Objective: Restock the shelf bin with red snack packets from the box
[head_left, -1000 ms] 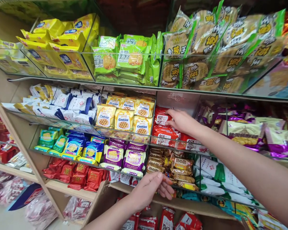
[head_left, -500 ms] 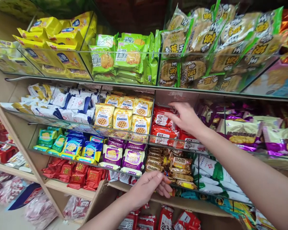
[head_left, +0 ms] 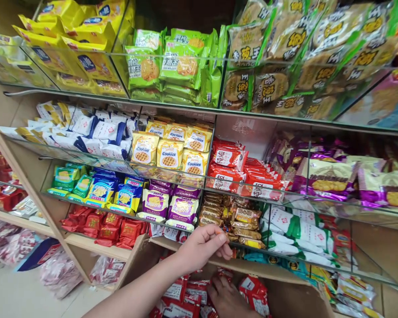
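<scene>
My left hand (head_left: 204,247) hovers over the rim of a cardboard box (head_left: 278,276), in front of the lower shelf. Its fingers are loosely curled in with the thumb against them, and nothing shows in them. Down inside the box, my right hand (head_left: 230,297) lies over red snack packets (head_left: 181,304) with its fingers stretched out and touching them. Another red packet (head_left: 254,293) is just right of that hand. Above, stacked red packets (head_left: 227,174) fill part of a glass-fronted shelf compartment.
Yellow cookie packs (head_left: 169,154) stand left of the red stacks, purple-and-cream packs (head_left: 333,176) to the right. Brown bars (head_left: 247,216) and white-green packs (head_left: 298,229) sit below. Glass fronts and dividers edge the shelves. Green biscuit packs (head_left: 179,62) occupy the upper shelf.
My right hand has left the red stacks on the shelf and moved down into the box. My left hand has shifted slightly up, its fingers curled closer. The view has tilted a little.
</scene>
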{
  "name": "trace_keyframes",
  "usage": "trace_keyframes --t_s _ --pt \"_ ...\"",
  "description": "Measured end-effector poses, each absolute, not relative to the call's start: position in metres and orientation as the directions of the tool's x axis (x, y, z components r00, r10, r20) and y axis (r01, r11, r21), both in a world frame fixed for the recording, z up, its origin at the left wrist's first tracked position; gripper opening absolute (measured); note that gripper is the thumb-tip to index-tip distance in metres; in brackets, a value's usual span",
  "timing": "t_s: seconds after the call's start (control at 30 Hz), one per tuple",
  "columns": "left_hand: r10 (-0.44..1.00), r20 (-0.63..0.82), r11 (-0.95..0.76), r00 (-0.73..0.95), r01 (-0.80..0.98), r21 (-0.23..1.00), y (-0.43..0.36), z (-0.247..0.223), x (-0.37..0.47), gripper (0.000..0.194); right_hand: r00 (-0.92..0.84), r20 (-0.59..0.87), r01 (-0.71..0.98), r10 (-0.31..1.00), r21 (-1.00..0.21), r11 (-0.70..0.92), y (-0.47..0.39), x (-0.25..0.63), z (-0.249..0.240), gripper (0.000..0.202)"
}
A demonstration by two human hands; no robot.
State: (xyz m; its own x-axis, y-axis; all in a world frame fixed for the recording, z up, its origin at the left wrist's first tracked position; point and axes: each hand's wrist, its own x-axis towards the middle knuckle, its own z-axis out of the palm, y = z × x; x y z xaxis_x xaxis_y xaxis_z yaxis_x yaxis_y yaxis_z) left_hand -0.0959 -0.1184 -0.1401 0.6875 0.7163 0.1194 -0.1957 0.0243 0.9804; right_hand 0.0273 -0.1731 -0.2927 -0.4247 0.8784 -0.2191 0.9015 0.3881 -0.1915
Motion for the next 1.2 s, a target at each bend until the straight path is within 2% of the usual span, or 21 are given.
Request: trace_keyframes --t_s 0.1,0.17,0.23,0.3,0.6,0.73,0.83,0.93,1.0,1.13,1.2 --pt "0.712 0.103 0.011 0.694 -0.158 0.987 -0.12 -0.14 -0.097 0.03 -0.308 -0.311 0.95 0.899 -0.149 0.274 -0.172 0.025 -0.295 0.07" --pt "0.707 0.086 0.021 0.702 -0.142 0.99 -0.12 -0.139 -0.097 0.029 -0.298 -0.295 0.953 0.908 -0.142 0.266 -0.176 0.02 -0.289 0.064" --pt "0.705 0.073 0.038 0.705 -0.141 0.989 -0.12 -0.139 -0.097 0.029 -0.268 -0.242 0.963 0.933 -0.101 0.251 -0.18 0.017 -0.286 0.048" --pt "0.704 0.069 0.046 0.707 -0.143 0.989 -0.12 -0.14 -0.096 0.029 -0.233 -0.191 0.972 0.954 -0.053 0.227 -0.182 0.016 -0.286 0.042" --pt "0.705 0.057 0.06 0.707 -0.14 0.988 -0.119 -0.14 -0.095 0.029 -0.2 -0.214 0.976 0.956 0.044 0.214 -0.177 0.026 -0.272 0.057" --pt "0.7 0.067 0.047 0.711 -0.14 0.989 -0.118 -0.138 -0.096 0.029 -0.169 -0.212 0.975 0.963 0.107 0.195 -0.174 0.026 -0.261 0.045" --pt "0.7 0.066 0.05 0.712 -0.14 0.989 -0.118 -0.138 -0.095 0.029 -0.185 -0.195 0.973 0.963 0.103 0.208 -0.173 0.023 -0.244 0.033" --pt "0.706 0.094 0.026 0.702 -0.159 0.987 -0.117 -0.14 -0.096 0.029 -0.236 -0.146 0.967 0.961 0.059 0.246 -0.181 0.024 -0.212 0.025" --pt "0.7 0.149 -0.021 0.698 -0.188 0.982 -0.116 -0.141 -0.098 0.032 -0.268 -0.078 0.963 0.96 -0.027 0.267 -0.192 0.028 -0.184 0.016" --pt "0.624 0.228 -0.037 0.747 -0.263 0.964 -0.116 -0.139 -0.103 0.052 -0.206 0.043 0.875 0.977 -0.439 0.204 -0.211 0.046 -0.136 0.03" --pt "0.614 0.218 -0.054 0.758 -0.235 0.971 -0.117 -0.138 -0.103 0.052 -0.131 0.097 0.815 0.987 -0.556 0.163 -0.21 0.057 -0.126 0.032"
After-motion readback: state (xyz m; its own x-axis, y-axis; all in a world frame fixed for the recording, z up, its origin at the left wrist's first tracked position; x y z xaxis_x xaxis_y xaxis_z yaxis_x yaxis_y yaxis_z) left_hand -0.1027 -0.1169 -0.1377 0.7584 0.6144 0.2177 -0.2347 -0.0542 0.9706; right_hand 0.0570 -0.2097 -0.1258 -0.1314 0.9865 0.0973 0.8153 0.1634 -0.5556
